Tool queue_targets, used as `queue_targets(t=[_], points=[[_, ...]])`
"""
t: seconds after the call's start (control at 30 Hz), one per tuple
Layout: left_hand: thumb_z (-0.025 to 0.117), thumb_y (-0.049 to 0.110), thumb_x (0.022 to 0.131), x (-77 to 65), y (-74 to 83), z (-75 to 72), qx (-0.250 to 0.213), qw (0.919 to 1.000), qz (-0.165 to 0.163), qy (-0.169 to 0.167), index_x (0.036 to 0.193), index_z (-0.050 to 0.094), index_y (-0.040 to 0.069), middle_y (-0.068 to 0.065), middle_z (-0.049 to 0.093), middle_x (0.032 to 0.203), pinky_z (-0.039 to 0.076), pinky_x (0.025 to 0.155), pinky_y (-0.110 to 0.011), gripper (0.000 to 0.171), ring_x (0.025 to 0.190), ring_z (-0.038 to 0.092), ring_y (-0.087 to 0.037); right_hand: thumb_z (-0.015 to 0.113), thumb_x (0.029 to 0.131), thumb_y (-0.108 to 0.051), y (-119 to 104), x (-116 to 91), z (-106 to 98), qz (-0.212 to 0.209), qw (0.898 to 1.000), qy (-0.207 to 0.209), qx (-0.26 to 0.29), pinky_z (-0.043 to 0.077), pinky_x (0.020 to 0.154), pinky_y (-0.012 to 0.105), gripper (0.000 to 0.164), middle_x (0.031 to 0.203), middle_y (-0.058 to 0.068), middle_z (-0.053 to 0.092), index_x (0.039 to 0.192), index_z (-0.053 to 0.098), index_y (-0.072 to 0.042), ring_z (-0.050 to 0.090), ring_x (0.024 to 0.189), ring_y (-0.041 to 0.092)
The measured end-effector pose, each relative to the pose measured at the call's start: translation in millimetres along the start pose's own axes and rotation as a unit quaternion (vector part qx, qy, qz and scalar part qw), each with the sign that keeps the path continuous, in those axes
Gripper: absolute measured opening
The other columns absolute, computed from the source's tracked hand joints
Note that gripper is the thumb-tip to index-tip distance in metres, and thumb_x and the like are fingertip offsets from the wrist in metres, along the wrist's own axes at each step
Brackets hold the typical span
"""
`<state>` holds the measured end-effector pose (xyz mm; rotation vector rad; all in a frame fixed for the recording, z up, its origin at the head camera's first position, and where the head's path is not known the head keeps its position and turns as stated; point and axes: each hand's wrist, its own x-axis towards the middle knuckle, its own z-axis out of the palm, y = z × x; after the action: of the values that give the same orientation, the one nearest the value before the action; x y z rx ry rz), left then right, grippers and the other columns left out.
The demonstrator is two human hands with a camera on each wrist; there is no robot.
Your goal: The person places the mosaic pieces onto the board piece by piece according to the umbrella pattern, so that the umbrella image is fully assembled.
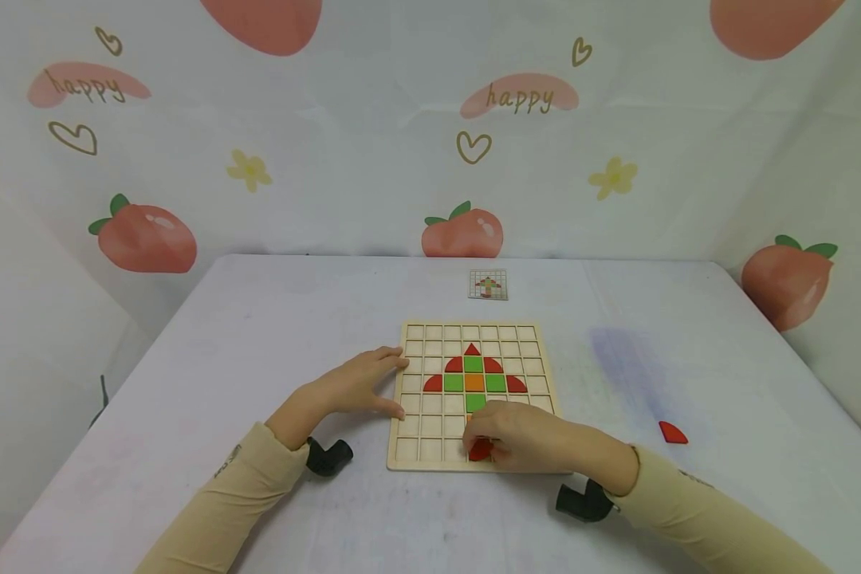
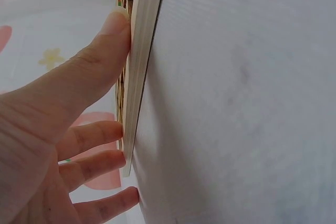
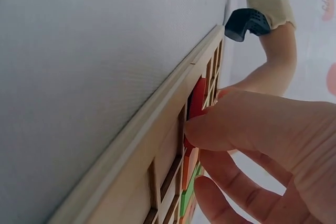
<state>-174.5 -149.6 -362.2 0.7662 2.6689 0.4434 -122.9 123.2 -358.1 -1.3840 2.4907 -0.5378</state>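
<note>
A square wooden grid board (image 1: 419, 449) lies on the table with red, green and orange tiles forming an arrow-like figure. My right hand (image 1: 520, 434) is over the board's near edge. Its thumb and fingers pinch a red tile (image 1: 480, 450) at the nearest row; in the right wrist view this red tile (image 3: 197, 98) sits slightly tilted in its cell, partly covered by the thumb. Against the board's left edge rests my left hand (image 1: 355, 384), fingers spread. The left wrist view has its thumb (image 2: 97, 59) touching the board's rim.
Right of the board lies a loose red quarter-circle tile (image 1: 673, 433). Behind the board is a small pattern card (image 1: 488, 285) with a similar figure. A white cloth (image 1: 359, 119) printed with peaches hangs behind the table. Each wrist wears a black device (image 1: 584, 502).
</note>
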Motion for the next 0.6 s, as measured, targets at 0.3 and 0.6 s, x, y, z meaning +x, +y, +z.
queue_targets(t=[0.3, 0.6], points=[[0.074, 0.043, 0.076, 0.3, 0.9, -0.7, 0.004, 1.0000, 0.000, -0.003, 0.137, 0.044, 0.003, -0.017, 0.033, 0.150, 0.030, 0.114, -0.048, 0.079, 0.138, 0.032, -0.035, 0.057, 0.073, 0.010, 2.4, 2.1, 3.1, -0.013, 1.000, 0.011, 0.003, 0.048, 0.079, 0.018, 0.036, 0.089, -0.012, 0.064, 0.092, 0.067, -0.019, 0.053, 0.087, 0.004], [0.074, 0.043, 0.075, 1.0, 0.1, 0.0, 0.002, 1.0000, -0.001, -0.003, 0.137, 0.044, 0.004, -0.017, 0.033, 0.150, 0.030, 0.113, -0.048, 0.079, 0.138, 0.032, -0.035, 0.055, 0.075, 0.009, 1.2, 2.4, 1.5, 0.012, 1.000, -0.004, 0.005, 0.048, 0.082, 0.018, 0.037, 0.090, -0.014, 0.064, 0.093, 0.067, -0.021, 0.054, 0.090, 0.003]])
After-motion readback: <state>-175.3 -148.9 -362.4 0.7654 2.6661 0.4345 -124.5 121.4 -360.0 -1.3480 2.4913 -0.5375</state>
